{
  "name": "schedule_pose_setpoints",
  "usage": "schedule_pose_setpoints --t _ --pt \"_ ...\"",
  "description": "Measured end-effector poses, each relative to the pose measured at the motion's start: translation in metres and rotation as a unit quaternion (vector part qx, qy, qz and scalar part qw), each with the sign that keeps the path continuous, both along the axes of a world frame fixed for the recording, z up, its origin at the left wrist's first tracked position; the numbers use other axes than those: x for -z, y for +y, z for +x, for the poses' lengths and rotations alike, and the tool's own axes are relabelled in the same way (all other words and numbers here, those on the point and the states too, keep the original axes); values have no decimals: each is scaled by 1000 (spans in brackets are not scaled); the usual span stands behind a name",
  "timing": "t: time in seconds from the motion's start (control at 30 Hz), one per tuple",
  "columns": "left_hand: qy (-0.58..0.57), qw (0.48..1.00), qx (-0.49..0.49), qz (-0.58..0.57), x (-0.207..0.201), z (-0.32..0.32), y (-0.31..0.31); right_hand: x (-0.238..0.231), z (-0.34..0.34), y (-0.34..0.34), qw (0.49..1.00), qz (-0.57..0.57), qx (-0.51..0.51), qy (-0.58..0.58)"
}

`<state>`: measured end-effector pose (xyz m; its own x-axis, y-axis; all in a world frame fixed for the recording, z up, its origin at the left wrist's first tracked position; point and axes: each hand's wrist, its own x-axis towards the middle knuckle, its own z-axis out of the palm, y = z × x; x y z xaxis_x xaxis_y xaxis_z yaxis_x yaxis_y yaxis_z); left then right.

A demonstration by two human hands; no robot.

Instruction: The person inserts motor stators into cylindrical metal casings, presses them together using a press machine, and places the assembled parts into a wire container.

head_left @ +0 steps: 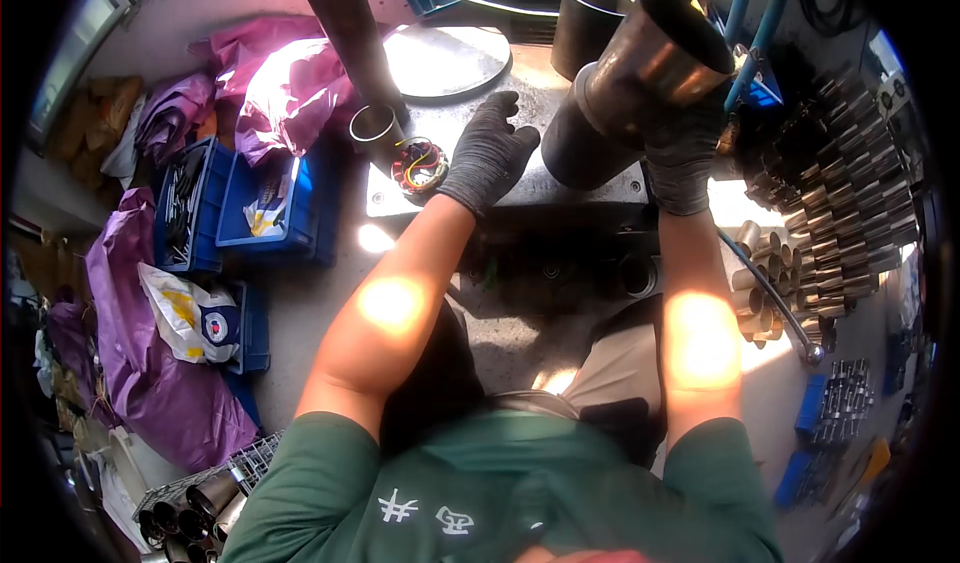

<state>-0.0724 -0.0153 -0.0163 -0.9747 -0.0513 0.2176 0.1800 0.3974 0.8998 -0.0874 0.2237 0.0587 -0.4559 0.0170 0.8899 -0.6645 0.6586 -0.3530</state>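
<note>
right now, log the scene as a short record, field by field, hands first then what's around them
left hand: gloved, over the bench, thumb apart from fingers, nothing seen in it
nearest it: wired part, beside the wrist
right hand: gloved, at the large tube; fingers mostly hidden, grip unclear
also on bench: pale disc, lying flat
left side: blue bins, purple bags
right side: stacked tubes, ball-ended lever

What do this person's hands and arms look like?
The left hand and right hand wear matching dark grey gloves, close-fitting and knitted-looking. The forearms are bare, with bright patches of light on them. Above are short, dark green sleeves. I see no cables or markings on the gloves or sleeves.
</note>
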Motion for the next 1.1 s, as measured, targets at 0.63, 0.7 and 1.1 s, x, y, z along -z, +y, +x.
schedule_pose_setpoints --t 0.63,0.7,1.1 --pt "-19 976 131 172 -27 57 -2 -12 35 -2 687 -558 -402 -235" --pt "32 975 169 138 -33 67 -6 -28 56 -4 655 -580 -404 -268" --pt "38 957 211 195 -64 94 -22 -33 104 -10 366 -649 -513 -426"
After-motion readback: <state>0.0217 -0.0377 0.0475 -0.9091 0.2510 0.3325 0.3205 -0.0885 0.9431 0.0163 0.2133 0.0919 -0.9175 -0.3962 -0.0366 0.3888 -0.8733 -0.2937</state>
